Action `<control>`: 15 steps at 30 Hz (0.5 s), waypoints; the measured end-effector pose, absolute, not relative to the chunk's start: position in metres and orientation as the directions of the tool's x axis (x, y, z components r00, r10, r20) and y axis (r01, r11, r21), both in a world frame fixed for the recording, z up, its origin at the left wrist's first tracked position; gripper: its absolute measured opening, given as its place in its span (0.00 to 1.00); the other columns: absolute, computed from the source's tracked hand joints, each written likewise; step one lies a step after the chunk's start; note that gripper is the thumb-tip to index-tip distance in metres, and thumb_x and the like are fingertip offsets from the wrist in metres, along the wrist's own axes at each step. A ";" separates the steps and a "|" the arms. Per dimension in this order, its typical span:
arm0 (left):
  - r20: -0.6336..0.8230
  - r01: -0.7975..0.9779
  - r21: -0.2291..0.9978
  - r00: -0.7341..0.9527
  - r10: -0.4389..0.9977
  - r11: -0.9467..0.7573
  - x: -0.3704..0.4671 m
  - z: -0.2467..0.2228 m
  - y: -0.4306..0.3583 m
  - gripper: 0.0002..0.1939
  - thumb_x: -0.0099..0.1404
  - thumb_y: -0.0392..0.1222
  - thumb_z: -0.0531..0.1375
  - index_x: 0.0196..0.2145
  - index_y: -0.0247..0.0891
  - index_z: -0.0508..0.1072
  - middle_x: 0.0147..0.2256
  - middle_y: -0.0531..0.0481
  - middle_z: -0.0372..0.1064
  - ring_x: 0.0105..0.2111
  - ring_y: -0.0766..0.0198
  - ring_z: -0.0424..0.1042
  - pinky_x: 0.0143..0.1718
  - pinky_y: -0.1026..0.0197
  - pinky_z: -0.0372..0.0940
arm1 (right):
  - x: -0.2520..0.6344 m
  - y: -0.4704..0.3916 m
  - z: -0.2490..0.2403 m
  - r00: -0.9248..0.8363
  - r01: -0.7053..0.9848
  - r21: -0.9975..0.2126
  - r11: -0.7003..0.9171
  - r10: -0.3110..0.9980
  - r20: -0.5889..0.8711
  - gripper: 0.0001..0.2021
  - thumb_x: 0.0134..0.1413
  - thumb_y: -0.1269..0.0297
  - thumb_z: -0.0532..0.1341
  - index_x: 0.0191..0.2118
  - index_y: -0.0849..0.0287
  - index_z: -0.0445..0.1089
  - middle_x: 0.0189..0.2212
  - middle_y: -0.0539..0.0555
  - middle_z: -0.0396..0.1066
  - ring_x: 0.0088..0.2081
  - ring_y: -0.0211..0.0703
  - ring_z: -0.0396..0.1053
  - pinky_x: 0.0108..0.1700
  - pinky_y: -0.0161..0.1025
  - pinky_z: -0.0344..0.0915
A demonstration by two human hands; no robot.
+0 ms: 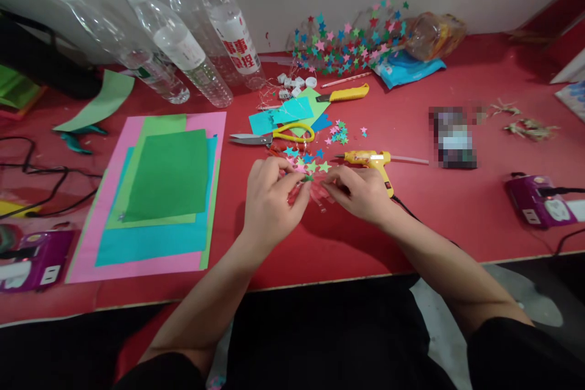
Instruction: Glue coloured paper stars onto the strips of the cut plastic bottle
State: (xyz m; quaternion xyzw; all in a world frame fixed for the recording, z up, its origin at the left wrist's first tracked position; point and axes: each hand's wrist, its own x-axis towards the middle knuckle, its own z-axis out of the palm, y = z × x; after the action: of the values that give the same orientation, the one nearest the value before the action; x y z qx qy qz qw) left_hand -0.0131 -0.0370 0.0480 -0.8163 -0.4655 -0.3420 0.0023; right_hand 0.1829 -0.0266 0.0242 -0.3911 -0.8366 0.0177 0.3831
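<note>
My left hand (pixel 274 201) is closed in a pinch, with a small dark green star (pixel 309 178) at its thumb and fingertip. Just to the right, my right hand (pixel 361 189) has its fingers pressed together; whatever they hold is too small to tell. Clear plastic scraps (pixel 322 207) show below and between the hands. Light green stars (pixel 311 167), with pink and blue ones, lie just beyond my fingertips. A yellow hot glue gun (pixel 365 158) rests behind my right hand, its glue stick pointing right. Scissors with yellow handles (pixel 274 136) lie beyond my left hand.
Clear bottles (pixel 183 49) stand at the back left, behind stacked coloured sheets (pixel 169 177). A yellow cutter (pixel 347 93), a star-covered clear bottle (pixel 347 39) and a blue packet (pixel 406 70) lie at the back. Purple power sockets (pixel 532 201) with cables sit at both sides.
</note>
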 end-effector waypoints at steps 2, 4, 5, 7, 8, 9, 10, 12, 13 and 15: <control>0.568 0.771 0.271 0.356 0.742 -0.577 -0.015 0.050 -0.038 0.06 0.63 0.37 0.61 0.37 0.33 0.77 0.35 0.43 0.68 0.36 0.57 0.64 0.39 0.52 0.63 | 0.184 -0.027 0.024 -0.417 0.645 -0.306 0.700 0.658 0.627 0.10 0.65 0.62 0.56 0.33 0.59 0.69 0.18 0.47 0.69 0.19 0.32 0.64 0.24 0.32 0.55; 0.573 0.771 0.241 0.378 0.728 -0.590 -0.015 0.050 -0.039 0.07 0.63 0.37 0.61 0.38 0.33 0.76 0.35 0.43 0.69 0.36 0.56 0.65 0.38 0.53 0.63 | 0.185 -0.027 0.025 -0.430 0.651 -0.295 0.700 0.659 0.617 0.13 0.66 0.60 0.54 0.31 0.58 0.69 0.18 0.48 0.69 0.20 0.33 0.65 0.25 0.34 0.56; 0.572 0.769 0.234 0.386 0.724 -0.595 -0.015 0.050 -0.039 0.07 0.63 0.36 0.61 0.38 0.34 0.76 0.35 0.43 0.69 0.36 0.56 0.65 0.38 0.53 0.63 | 0.185 -0.028 0.026 -0.431 0.652 -0.300 0.697 0.665 0.610 0.15 0.66 0.59 0.54 0.30 0.58 0.69 0.18 0.48 0.69 0.20 0.33 0.65 0.25 0.34 0.56; 0.575 0.762 0.242 0.386 0.722 -0.600 -0.014 0.051 -0.040 0.07 0.64 0.36 0.60 0.39 0.35 0.76 0.35 0.43 0.70 0.35 0.57 0.65 0.37 0.53 0.63 | 0.185 -0.028 0.027 -0.416 0.642 -0.341 0.686 0.686 0.597 0.14 0.65 0.59 0.54 0.29 0.57 0.68 0.18 0.48 0.69 0.20 0.33 0.64 0.25 0.34 0.57; 0.578 0.758 0.259 0.374 0.725 -0.598 -0.015 0.052 -0.040 0.06 0.64 0.36 0.60 0.39 0.35 0.76 0.35 0.44 0.70 0.35 0.57 0.65 0.37 0.53 0.63 | 0.186 -0.029 0.028 -0.405 0.633 -0.370 0.680 0.698 0.590 0.13 0.64 0.60 0.55 0.29 0.57 0.68 0.18 0.48 0.70 0.20 0.33 0.64 0.25 0.34 0.58; 0.582 0.754 0.285 0.355 0.732 -0.592 -0.015 0.053 -0.041 0.06 0.64 0.36 0.60 0.38 0.36 0.76 0.34 0.44 0.70 0.35 0.58 0.66 0.37 0.54 0.64 | 0.186 -0.029 0.028 -0.390 0.628 -0.396 0.670 0.711 0.585 0.11 0.64 0.61 0.56 0.30 0.57 0.68 0.20 0.49 0.71 0.20 0.33 0.65 0.25 0.34 0.59; 0.585 0.748 0.320 0.327 0.742 -0.581 -0.017 0.054 -0.040 0.06 0.64 0.36 0.60 0.38 0.37 0.76 0.34 0.45 0.69 0.36 0.58 0.66 0.38 0.54 0.64 | 0.187 -0.029 0.028 -0.369 0.630 -0.416 0.656 0.724 0.583 0.10 0.63 0.63 0.56 0.31 0.57 0.69 0.21 0.49 0.72 0.21 0.33 0.66 0.26 0.33 0.61; 0.583 0.730 0.416 0.244 0.775 -0.542 -0.022 0.055 -0.037 0.05 0.65 0.37 0.59 0.37 0.39 0.76 0.34 0.46 0.69 0.37 0.59 0.68 0.39 0.54 0.65 | 0.188 -0.029 0.027 -0.330 0.651 -0.435 0.622 0.748 0.576 0.09 0.63 0.63 0.56 0.32 0.56 0.70 0.23 0.49 0.75 0.22 0.34 0.67 0.27 0.34 0.62; 0.573 0.714 0.479 0.187 0.798 -0.510 -0.027 0.055 -0.034 0.06 0.65 0.37 0.59 0.37 0.40 0.76 0.35 0.47 0.70 0.37 0.60 0.68 0.40 0.54 0.65 | 0.189 -0.029 0.027 -0.313 0.665 -0.435 0.607 0.756 0.575 0.09 0.63 0.63 0.56 0.32 0.56 0.70 0.24 0.49 0.75 0.22 0.34 0.67 0.27 0.34 0.63; 0.520 0.657 0.628 0.045 0.853 -0.417 -0.038 0.048 -0.023 0.06 0.66 0.38 0.58 0.37 0.41 0.76 0.35 0.49 0.71 0.36 0.62 0.69 0.40 0.56 0.65 | 0.191 -0.027 0.027 -0.292 0.684 -0.433 0.587 0.764 0.575 0.09 0.63 0.62 0.57 0.32 0.55 0.71 0.25 0.50 0.77 0.23 0.35 0.68 0.28 0.35 0.63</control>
State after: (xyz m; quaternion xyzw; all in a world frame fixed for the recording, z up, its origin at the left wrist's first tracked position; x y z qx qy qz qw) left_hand -0.0376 -0.0233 0.0484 -0.7143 -0.5287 -0.4451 -0.1099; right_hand 0.1912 -0.0273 0.0268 -0.4513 -0.8021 0.0516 0.3877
